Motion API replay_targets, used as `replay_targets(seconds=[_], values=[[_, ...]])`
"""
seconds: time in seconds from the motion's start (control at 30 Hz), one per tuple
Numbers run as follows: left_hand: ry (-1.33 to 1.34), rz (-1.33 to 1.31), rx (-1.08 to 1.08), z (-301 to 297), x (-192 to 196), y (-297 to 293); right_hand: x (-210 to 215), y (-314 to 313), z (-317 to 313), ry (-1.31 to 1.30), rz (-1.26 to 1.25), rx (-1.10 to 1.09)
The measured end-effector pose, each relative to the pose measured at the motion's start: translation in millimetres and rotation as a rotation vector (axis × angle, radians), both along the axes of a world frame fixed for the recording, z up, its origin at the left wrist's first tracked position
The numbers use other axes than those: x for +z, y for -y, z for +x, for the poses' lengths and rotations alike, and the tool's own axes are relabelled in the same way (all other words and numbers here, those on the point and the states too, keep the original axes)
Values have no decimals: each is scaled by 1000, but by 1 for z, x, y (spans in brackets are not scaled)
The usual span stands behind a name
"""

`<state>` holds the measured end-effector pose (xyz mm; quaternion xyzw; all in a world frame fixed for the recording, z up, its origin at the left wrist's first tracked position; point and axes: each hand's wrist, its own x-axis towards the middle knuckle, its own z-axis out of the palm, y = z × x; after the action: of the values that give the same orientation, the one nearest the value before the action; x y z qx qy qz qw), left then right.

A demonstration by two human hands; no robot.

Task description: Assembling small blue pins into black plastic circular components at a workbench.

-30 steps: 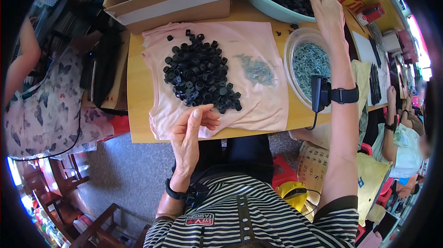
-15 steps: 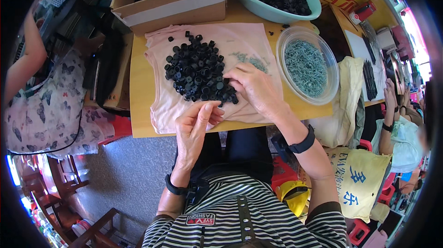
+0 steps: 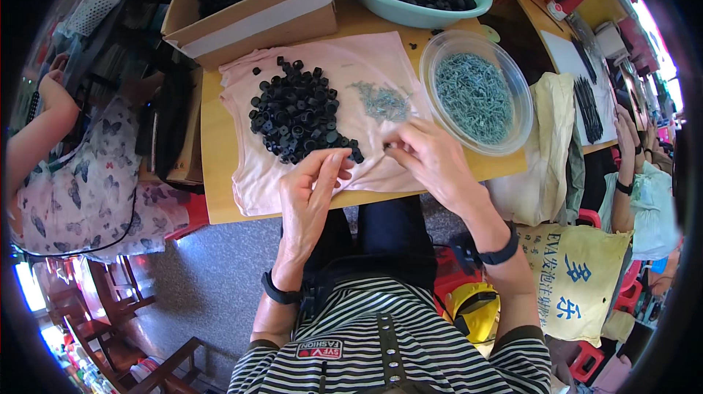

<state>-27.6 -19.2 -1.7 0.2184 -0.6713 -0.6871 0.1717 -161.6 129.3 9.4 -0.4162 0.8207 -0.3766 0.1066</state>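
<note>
A heap of small black plastic caps (image 3: 293, 112) lies on a pink cloth (image 3: 242, 149), with a few strays around it. My left hand (image 3: 311, 189) is at the heap's near edge, thumb and fingers pressed together; what they hold, if anything, is hidden. To its right, over the cloth, my right hand (image 3: 436, 167) pinches a small black cap (image 3: 387, 146), mostly covered by the fingertips. Just beyond that hand lies a loose scatter of small grey-green screws (image 3: 384, 103). Many more such screws (image 3: 476, 97) fill a round clear plastic tub (image 3: 518, 134) on the right.
At the table's back stand a cardboard box (image 3: 256, 25) and a pale green basin (image 3: 399, 12), both full of black parts. A yellow sack (image 3: 578, 277) lies at the lower right. Other people are at both sides, including an arm (image 3: 44, 130) at left.
My right hand has drawn away from the heap toward the right, a small black cap at its fingertips. The left hand stays near the heap's edge. The whole view has shifted slightly.
</note>
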Motion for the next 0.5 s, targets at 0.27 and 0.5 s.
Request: replay_targets(seconds=[0.27, 0.5], values=[[-14, -721, -109, -58, -11, -4, -16, -30, 1, 159, 32, -74], [91, -942, -1, -78, -25, -10, -17, -28, 3, 196, -32, -108]])
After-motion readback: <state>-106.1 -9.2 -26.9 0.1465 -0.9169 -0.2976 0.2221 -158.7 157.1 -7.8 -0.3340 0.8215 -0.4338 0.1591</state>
